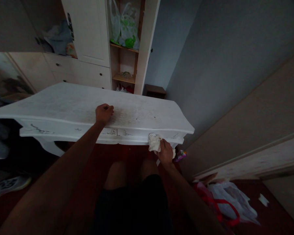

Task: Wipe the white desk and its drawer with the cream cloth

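A white table (127,111) with carved drawer fronts stands before me, its top smudged with dark marks near the middle. My left hand (104,113) rests on the tabletop near the front edge, fingers curled into a loose fist; whether anything is inside it is hidden. With its fingers closed on a crumpled white cloth (154,142), my right hand (165,152) is at the front face of the table, right of the middle. The cloth lies against the right drawer front (137,133).
Behind the table are white cabinets (90,32) and an open cupboard holding plastic bags (129,31). A grey wall (225,58) rises at the right. Plastic bags (231,199) lie on the red floor at lower right, and a shoe (9,186) at lower left.
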The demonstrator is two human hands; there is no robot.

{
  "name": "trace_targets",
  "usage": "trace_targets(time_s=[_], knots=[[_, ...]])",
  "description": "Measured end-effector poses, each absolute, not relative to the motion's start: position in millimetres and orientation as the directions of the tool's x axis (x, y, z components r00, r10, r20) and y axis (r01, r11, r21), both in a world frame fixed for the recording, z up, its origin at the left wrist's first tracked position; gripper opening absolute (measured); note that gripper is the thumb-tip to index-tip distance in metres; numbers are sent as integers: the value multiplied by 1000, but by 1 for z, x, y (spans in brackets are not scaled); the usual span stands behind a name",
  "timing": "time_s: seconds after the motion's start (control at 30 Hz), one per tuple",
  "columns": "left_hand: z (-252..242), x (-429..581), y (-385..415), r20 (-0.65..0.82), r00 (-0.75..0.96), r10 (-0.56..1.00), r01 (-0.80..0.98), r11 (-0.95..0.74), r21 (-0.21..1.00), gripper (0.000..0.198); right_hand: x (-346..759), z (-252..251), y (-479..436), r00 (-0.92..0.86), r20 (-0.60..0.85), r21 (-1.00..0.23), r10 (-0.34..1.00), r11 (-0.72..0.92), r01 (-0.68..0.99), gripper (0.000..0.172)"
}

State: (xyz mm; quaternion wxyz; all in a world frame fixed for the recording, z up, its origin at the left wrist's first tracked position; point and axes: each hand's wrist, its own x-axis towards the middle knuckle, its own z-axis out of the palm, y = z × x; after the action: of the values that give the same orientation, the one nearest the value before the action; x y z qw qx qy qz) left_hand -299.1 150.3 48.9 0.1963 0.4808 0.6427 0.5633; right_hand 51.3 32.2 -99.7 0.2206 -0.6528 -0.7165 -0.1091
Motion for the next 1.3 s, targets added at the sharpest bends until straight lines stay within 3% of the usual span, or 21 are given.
trace_targets(time_s=[0.23,0.4,0.63,0.93,1.3], knots=[[49,-298,152,255,-471,845,371,-72,926,16,123,-78,39,265,544,-307,796,-105,946,52],[51,-296,151,232,-485,843,360,-50,932,15,113,-63,42,333,593,-386,733,-104,917,44],[47,-299,155,266,-478,837,416,-52,908,15,41,-46,39,63,549,-346,833,158,925,43],[46,-299,155,283,-481,830,456,-38,889,16,-59,-45,39,-229,527,-270,819,416,868,51],[44,-301,158,307,-461,833,529,-20,848,18,-89,-72,55,-332,503,-207,798,484,850,49]])
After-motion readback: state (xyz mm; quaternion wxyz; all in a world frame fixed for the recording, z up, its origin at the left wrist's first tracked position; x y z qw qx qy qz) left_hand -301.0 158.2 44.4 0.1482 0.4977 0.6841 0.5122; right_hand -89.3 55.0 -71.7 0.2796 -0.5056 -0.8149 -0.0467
